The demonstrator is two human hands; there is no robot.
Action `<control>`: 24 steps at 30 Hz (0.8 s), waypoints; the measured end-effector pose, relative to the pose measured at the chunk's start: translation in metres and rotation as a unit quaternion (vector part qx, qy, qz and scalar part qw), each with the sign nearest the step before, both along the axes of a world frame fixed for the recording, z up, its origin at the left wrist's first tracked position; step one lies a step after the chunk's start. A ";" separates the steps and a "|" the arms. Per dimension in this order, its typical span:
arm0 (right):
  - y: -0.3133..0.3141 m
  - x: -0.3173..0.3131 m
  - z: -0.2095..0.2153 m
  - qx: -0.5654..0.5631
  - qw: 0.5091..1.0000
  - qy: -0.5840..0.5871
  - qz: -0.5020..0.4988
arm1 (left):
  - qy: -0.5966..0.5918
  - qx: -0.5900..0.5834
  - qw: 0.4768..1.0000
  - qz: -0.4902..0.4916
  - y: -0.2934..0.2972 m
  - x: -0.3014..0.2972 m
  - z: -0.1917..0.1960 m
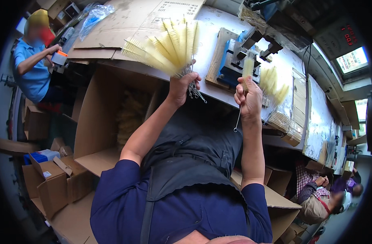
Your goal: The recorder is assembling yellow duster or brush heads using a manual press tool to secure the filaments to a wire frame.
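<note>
- Nearest the camera is one navy shirt (121,203), with one black apron (186,162) over it.
- The left grip (182,88) is clasped around the wire stems of one bundle of pale yellow brushes (173,49), heads fanned upward near the front of the white desk (212,20).
- The right grip (251,99) is closed around one single brush (248,67), its head upright in front of the blue fixture (228,69); I cannot tell whether the two touch.
- The fanned stems cross loosely, so a slackened left grip could let some slide out; their wire loops (201,97) could also snag one another.
- If the right grip tipped forward, bristles could catch on the fixture's metal edges and bend.
- The bare stem (238,118) hanging below the right grip could hook the apron if the hand dropped.
- The loose pile of brushes (271,81), right of the fixture, could be knocked if the right forearm swung outward.
- Fixture: one. Brushes in the bundle and the pile: several each, overlapping too much to count.
- Open carton at the left (98,118): one, with more brushes inside (131,114), too dim to number.
- Co-workers: one in light blue (31,69) at upper left, at least two at lower right (312,191).
</note>
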State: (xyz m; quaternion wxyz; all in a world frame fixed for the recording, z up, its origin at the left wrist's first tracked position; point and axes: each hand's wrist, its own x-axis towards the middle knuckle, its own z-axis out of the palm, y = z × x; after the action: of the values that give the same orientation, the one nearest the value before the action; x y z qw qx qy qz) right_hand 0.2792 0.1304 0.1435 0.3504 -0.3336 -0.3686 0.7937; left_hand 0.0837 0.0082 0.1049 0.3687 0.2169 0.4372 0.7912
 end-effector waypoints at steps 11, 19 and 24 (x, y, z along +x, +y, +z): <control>0.035 -0.023 0.008 -0.054 0.998 -0.008 0.006 | -0.021 -0.053 0.998 -0.019 0.022 0.000 -0.015; 0.045 -0.024 0.022 -0.067 0.997 0.019 0.041 | -0.013 -0.034 0.999 -0.030 0.028 0.000 -0.025; 0.040 -0.043 0.040 -0.089 0.994 0.059 0.018 | 0.001 -0.024 1.000 -0.013 0.028 0.001 -0.029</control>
State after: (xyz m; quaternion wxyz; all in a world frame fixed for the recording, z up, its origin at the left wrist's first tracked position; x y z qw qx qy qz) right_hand 0.2359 0.1701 0.1838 0.3264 -0.3099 -0.2812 0.8476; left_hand 0.0844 0.0365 0.0758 0.3837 0.2143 0.4538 0.7752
